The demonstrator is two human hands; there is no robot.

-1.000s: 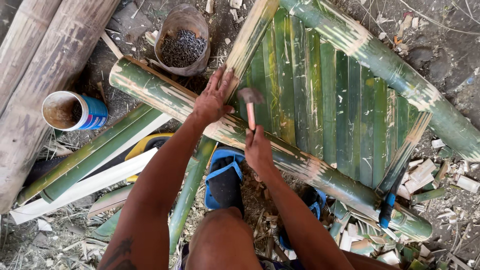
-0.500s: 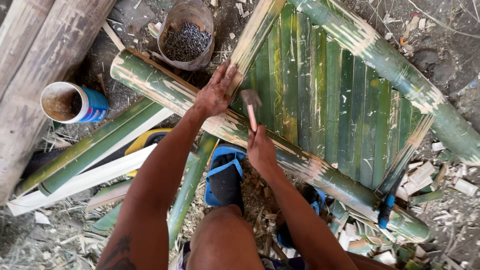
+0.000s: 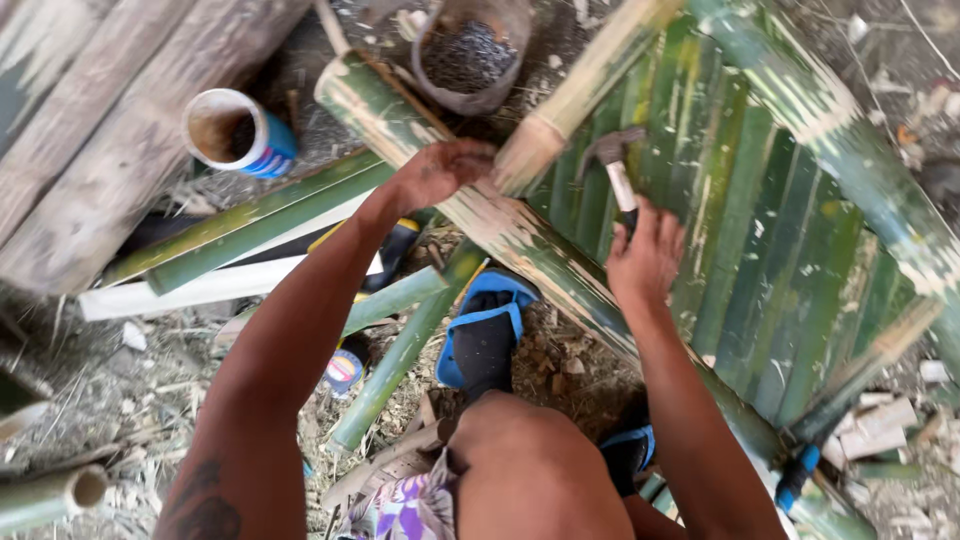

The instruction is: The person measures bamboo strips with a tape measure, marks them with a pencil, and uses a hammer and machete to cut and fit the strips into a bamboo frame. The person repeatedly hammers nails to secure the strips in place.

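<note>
**Head view: nailing a slat to the bamboo pole**

Head view shows your right hand (image 3: 645, 255) closed around the handle of the hammer (image 3: 612, 165), its head raised just above the joint. Your left hand (image 3: 440, 172) pinches, fingers closed, at the slat end (image 3: 560, 125) where it crosses the green bamboo pole (image 3: 520, 240); whether it holds a nail, you cannot tell. Judged step: striking. Next blow needs a short, square swing clear of your fingers. A bucket of nails (image 3: 470, 55) sits beyond, and a blue sandal (image 3: 485, 325) is below the pole.
</note>
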